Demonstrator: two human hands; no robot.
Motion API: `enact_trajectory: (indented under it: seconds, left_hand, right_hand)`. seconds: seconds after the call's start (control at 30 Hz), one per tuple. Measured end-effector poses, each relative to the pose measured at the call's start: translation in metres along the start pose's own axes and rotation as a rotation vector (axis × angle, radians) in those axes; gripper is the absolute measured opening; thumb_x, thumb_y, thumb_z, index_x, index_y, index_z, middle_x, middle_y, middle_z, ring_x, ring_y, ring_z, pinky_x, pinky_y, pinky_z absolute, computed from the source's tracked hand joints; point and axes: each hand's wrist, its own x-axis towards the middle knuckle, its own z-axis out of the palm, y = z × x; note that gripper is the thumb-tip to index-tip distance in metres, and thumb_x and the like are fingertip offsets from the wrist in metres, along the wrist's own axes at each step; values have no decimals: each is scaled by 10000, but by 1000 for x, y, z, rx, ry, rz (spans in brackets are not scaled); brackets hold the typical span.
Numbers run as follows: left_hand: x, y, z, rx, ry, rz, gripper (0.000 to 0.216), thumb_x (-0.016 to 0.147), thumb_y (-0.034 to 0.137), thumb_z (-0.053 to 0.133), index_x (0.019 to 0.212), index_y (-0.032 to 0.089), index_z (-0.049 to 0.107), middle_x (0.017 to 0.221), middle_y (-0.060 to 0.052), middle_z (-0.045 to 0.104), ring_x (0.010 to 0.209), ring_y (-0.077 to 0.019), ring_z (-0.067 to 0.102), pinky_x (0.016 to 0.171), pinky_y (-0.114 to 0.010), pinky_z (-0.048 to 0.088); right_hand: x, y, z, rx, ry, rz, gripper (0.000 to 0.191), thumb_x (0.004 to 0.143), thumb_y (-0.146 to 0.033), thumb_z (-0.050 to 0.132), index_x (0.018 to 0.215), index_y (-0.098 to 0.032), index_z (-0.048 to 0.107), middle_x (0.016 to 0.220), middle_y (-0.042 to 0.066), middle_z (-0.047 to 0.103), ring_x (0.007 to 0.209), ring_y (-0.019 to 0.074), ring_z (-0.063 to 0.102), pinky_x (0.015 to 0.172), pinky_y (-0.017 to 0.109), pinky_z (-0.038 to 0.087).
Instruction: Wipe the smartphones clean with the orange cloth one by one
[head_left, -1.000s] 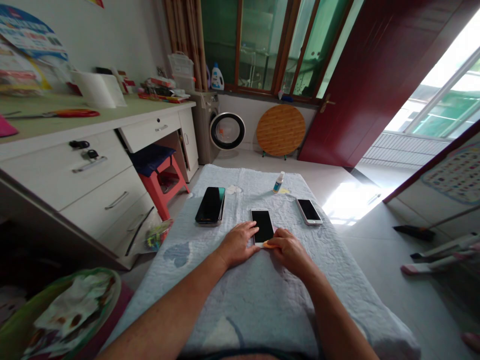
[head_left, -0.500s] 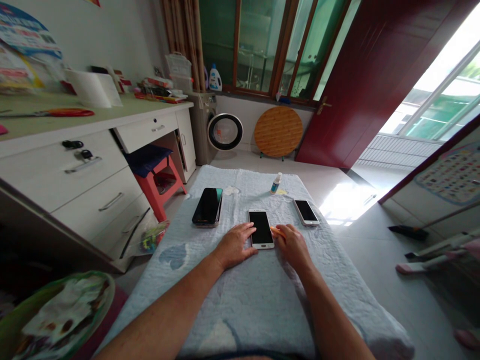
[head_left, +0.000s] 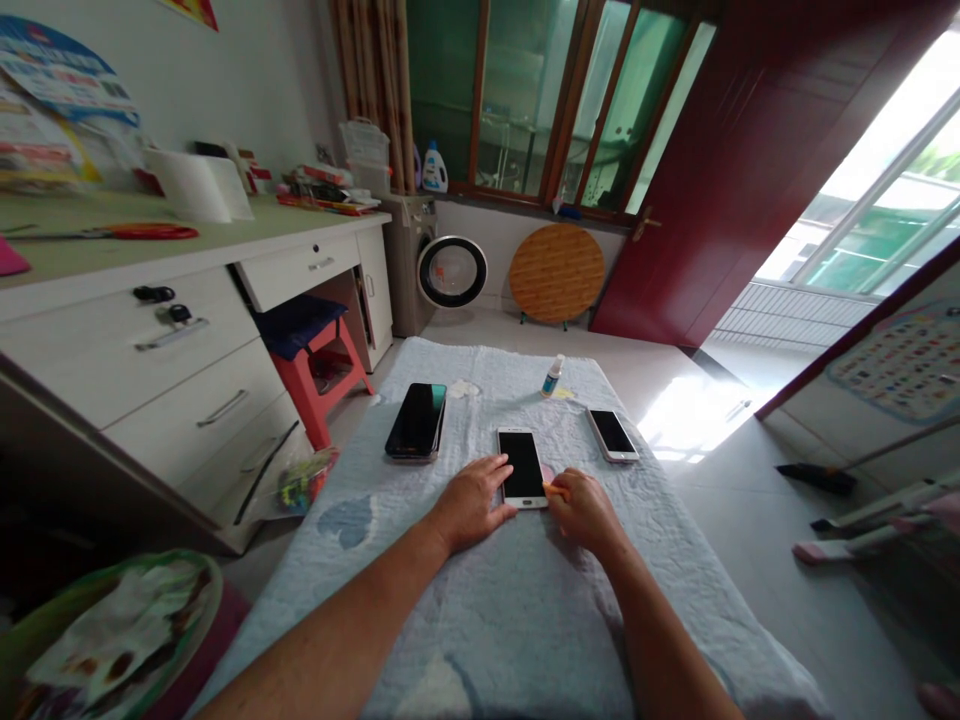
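Observation:
A white-framed smartphone (head_left: 523, 466) with a dark screen lies face up on the cloth-covered table (head_left: 480, 610). My left hand (head_left: 470, 502) rests against its left side, fingers stretched onto the edge and thumb near the lower left corner. At the phone's lower right edge, my right hand (head_left: 585, 508) is closed on a small orange object (head_left: 553, 490); its kind is mostly hidden by the fingers. A larger black phone (head_left: 417, 420) lies to the left, apparently on top of another flat item. Another white phone (head_left: 613, 435) lies to the right.
A small spray bottle (head_left: 552, 376) stands toward the table's far edge. Left of the table are a red stool (head_left: 319, 395), a white desk (head_left: 187, 350) and a filled bin (head_left: 214, 625). Behind stand a washing machine (head_left: 411, 265) with its door open and a round wooden board (head_left: 556, 270).
My right hand has moved slightly down along the phone's right edge with the orange object. My left hand stays against the phone. The whole view has shifted a little.

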Motion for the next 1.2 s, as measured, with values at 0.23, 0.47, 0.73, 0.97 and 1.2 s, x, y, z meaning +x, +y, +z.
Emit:
enact_trajectory:
  seconds: [0.23,0.47,0.73,0.97,1.2]
  left_hand:
    - [0,4,-2,-19,-13,-29,553,795,341,652,1305,158,539,1448,-154,462,1344,-280,424,1118,-451,350]
    - [0,9,-8,-41,-29,-54,567,766,299,654,1301,142,549,1452,-156,455,1349,-297,412,1129,-454,340]
    - [0,11,-9,-52,-43,-77,596,777,325,660,1327,138,528,1448,-150,459,1339,-279,425,1135,-424,338]
    - [-1,8,-6,-54,-32,-91,596,765,310,682,1317,139,535,1446,-145,462,1338,-284,425,1136,-418,347]
    - [-1,3,3,-45,13,-58,576,766,302,692,1301,153,538,1429,-150,481,1325,-291,441,1113,-456,367]
  right_hand:
    - [25,0,5,-84,-27,57,259,875,-212,471,751,-153,691,779,75,659,733,154,585,655,243,350]
    - [76,-9,10,-207,-22,144,303,933,-209,416,864,-138,702,908,137,687,856,205,624,684,269,383]
    - [123,-11,11,-247,-71,70,287,913,-183,429,983,-126,701,991,150,654,856,195,609,735,276,395]
    - [138,-24,14,-287,-157,-29,258,897,-217,478,1003,-166,709,1014,143,636,926,224,578,773,303,396]
    - [139,-55,26,-266,-188,-170,257,927,-243,466,1000,-163,699,1040,140,618,956,225,549,811,304,396]
